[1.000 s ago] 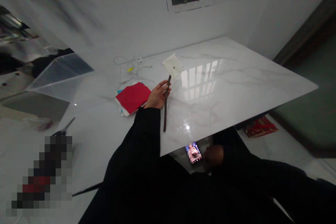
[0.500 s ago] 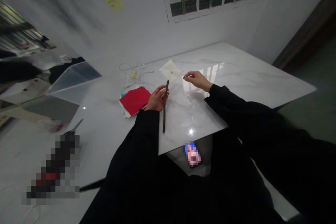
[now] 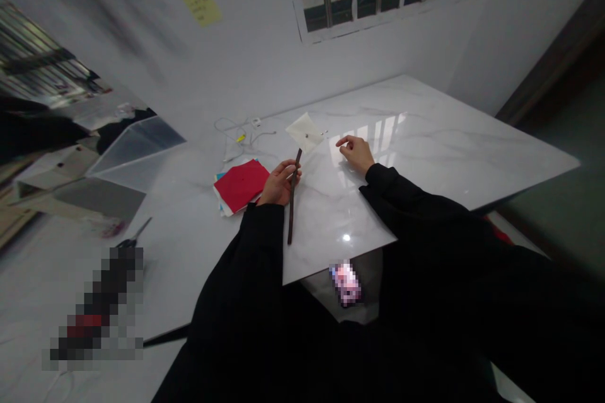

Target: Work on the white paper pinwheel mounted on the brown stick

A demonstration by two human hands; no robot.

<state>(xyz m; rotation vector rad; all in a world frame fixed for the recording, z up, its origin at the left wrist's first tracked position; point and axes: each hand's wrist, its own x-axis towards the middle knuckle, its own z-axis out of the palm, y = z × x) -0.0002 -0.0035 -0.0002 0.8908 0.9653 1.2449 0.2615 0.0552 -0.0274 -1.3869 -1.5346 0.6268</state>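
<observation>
One slender dark-brown stick in the left hand, with the right hand to its right.
Nearest, a lit phone shows on the person's side of the stick. The left thumb and fingers pinch the stick's upper part, above a glossy white marbled table. Left of the stick sits a paper stack topped with red. Right of it, the right hand is curled, thumb near forefinger; whether they pinch anything small, I cannot tell. Just beyond the stick's upper end is a cream paper square, and tiny shiny pieces lie at its right corner. A loosened pinch could let the stick swing into the square; a knock from the right hand could scatter the pieces.
</observation>
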